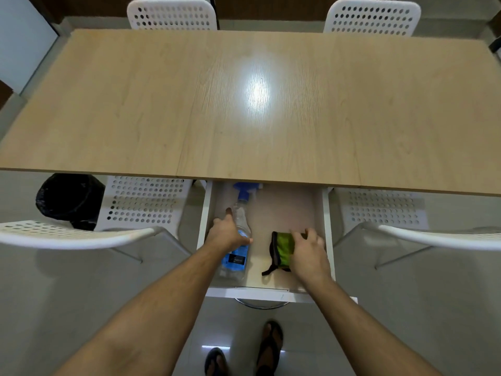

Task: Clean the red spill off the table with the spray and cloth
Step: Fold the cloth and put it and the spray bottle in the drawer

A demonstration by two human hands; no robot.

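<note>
Both hands reach into an open white drawer (267,293) under the table (244,104). The left hand (227,236) is wrapped round the middle of a spray bottle (238,240), thumb on the right side, fingers on the left. The bottle is clear plastic with a blue label below the grip and a blue trigger head beyond the fingertips, tucked under the table edge; it lies on its side. The right hand (307,253) rests on a folded cloth (283,252), green with black trim, fingers curled over its far edge; a firm pinch isn't clear. A black strap trails from the cloth near the wrist. Bottle and cloth are apart.
</note>
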